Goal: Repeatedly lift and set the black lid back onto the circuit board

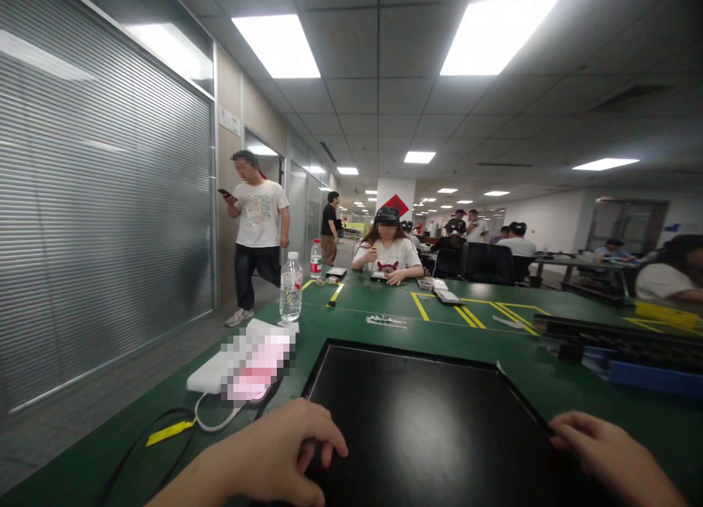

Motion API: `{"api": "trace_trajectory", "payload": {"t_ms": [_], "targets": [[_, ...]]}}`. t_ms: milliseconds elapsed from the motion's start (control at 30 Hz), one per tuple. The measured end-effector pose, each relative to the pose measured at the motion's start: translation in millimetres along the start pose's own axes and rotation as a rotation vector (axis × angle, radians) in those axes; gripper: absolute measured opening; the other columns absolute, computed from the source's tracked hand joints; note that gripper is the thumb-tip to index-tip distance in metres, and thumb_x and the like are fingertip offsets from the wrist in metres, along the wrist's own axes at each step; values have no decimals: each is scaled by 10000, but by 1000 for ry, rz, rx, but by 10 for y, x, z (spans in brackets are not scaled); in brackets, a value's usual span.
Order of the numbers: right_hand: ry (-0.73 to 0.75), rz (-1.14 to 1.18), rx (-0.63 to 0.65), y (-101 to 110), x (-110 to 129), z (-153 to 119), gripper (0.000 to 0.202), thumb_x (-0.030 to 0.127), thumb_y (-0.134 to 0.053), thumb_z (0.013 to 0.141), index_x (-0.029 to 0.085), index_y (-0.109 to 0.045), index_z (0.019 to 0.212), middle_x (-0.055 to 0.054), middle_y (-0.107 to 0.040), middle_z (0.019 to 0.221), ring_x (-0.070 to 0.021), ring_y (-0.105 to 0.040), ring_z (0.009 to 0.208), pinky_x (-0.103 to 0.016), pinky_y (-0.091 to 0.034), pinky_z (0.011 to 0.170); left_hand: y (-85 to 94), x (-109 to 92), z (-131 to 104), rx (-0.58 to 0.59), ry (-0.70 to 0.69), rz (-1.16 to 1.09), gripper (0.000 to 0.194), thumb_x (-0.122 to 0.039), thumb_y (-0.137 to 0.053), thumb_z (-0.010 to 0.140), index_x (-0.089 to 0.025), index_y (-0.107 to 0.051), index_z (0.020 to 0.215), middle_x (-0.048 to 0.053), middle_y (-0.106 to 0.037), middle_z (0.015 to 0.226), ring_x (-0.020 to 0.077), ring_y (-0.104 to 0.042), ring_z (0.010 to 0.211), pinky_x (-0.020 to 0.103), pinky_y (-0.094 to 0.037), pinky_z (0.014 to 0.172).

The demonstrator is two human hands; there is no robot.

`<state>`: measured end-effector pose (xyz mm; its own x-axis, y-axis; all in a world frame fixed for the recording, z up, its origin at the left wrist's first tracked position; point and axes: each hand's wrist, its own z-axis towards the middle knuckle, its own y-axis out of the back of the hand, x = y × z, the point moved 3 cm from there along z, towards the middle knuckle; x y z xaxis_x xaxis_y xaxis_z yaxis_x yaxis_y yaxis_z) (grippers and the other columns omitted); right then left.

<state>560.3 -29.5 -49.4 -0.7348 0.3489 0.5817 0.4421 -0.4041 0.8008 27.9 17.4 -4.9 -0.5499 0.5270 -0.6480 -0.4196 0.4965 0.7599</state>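
A flat black screen panel (417, 426) with a thin dark frame lies in front of me, its near edge cut off by the picture. My left hand (285, 448) is over the panel's left side, fingers loosely bent and the thumb apart from them. No object shows between those fingers. At the opposite side, my right hand (598, 448) has its thumb and fingers closed on the panel's right edge; its fingertips are partly hidden. A small white scrap or film tip (499, 366) sticks up at the far right corner.
On the green table (340, 322) left of the panel are a water bottle (291, 287), a white box-like item (211, 368) with a cable, and a black strap with a yellow tag (170, 433). Black and blue parts (648, 368) lie right. A person (387, 258) sits opposite; another (255, 221) walks left.
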Motion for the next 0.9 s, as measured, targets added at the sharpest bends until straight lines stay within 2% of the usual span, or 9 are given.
{"api": "trace_trajectory", "payload": {"t_ms": [100,267,400,500,667,900], "targets": [[-73,71,78,-4,2,-6,483,677,-533,620,300,-791,775,-95,-848,812,-357,-750,663,-475,-553,673,25,-3,-20,25,49,-31,683,-344,-998,476,-274,-847,1137,-22,-789,964,92,-570,626,213,-464,603],[-73,69,64,27,64,-50,487,684,-544,613,298,-789,778,-97,-847,811,-360,-740,667,-484,-547,694,31,6,-53,84,110,-41,645,-248,-933,511,-250,-844,1149,-16,-814,955,96,-611,623,176,-442,528],[-58,81,66,23,60,-52,463,688,-562,619,302,-784,747,-96,-840,785,-359,-740,651,-479,-552,672,-8,16,-45,100,119,-70,616,-142,-795,549,-234,-847,1156,-11,-821,920,96,-625,588,166,-452,518],[-65,85,73,21,47,-42,471,693,-568,616,300,-788,753,-100,-839,784,-364,-744,659,-480,-554,672,-29,24,-36,108,116,-99,634,-128,-738,556,-239,-844,1171,-16,-812,880,97,-620,568,164,-454,515],[-80,91,90,23,47,-42,501,705,-527,600,308,-782,769,-102,-847,828,-371,-755,732,-487,-545,728,-13,-1,-43,110,93,-65,655,-145,-752,558,-255,-836,1199,-25,-809,849,107,-604,576,172,-446,519],[-70,89,51,-2,15,-28,462,679,-543,631,304,-780,759,-103,-841,797,-357,-757,729,-455,-554,690,2,-28,-45,116,89,-44,686,-129,-747,544,-259,-831,1212,-54,-794,779,106,-581,557,172,-440,518]]}}
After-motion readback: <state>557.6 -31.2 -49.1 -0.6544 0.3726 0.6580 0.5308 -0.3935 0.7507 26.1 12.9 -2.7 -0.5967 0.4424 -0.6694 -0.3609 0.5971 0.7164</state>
